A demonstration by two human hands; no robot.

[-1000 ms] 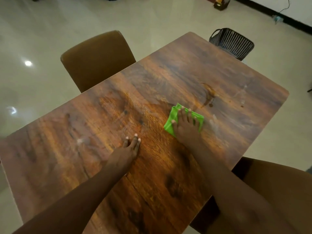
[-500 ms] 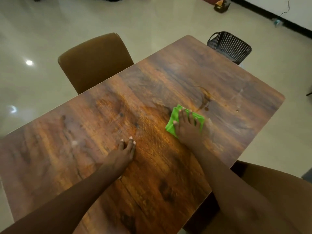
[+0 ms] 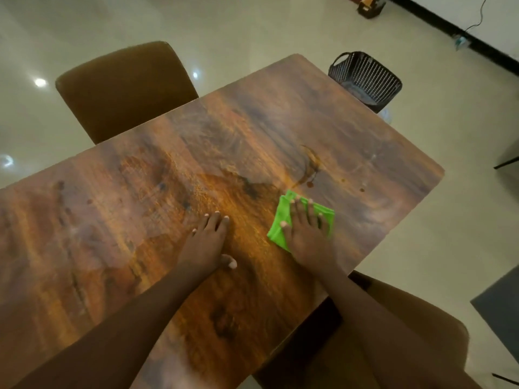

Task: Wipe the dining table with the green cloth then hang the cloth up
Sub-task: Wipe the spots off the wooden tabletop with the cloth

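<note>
The folded green cloth (image 3: 280,220) lies flat on the brown wooden dining table (image 3: 140,209), right of its middle. My right hand (image 3: 307,234) presses down on the cloth with fingers spread, covering most of it. Flat on the bare wood to the left of the cloth rests my left hand (image 3: 206,242), fingers together, holding nothing. A dark curved stain (image 3: 310,167) with a few small drops marks the wood just beyond the cloth.
A brown padded chair (image 3: 126,88) stands at the table's far side, another brown chair (image 3: 407,341) at the near right. A black slatted basket (image 3: 365,80) sits on the floor past the far right corner. Glossy pale tile floor surrounds the table.
The right hand and cloth have slid slightly nearer and away from the stain. The left hand stays planted on the wood; the view has shifted a little.
</note>
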